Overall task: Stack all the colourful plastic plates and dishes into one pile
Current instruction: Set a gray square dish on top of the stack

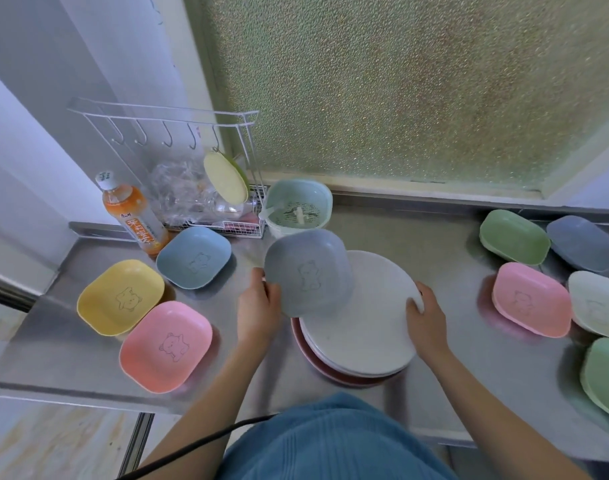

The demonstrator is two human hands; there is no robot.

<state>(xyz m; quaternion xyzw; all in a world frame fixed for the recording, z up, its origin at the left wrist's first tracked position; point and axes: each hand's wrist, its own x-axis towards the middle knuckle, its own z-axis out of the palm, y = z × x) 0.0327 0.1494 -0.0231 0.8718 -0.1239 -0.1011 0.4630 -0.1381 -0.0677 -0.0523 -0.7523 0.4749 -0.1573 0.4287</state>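
Note:
A pile of round plates (362,327) stands mid-counter, white ones on top of a dark red one. My left hand (258,310) grips a grey-blue square dish (308,271) by its left rim, held tilted over the pile's left side. My right hand (426,320) rests on the right rim of the top white plate. To the left lie a blue dish (194,256), a yellow dish (121,296) and a pink dish (166,346). On the right lie green (514,236), grey-blue (585,243), pink (531,299), white (597,308) and a second green dish (604,375).
An orange drink bottle (131,213) and a white wire rack (223,209) with hooks and a yellow sponge stand at the back left. A mint strainer bowl (298,206) sits behind the pile. The steel counter (452,258) ends at a frosted window. A black cable hangs below.

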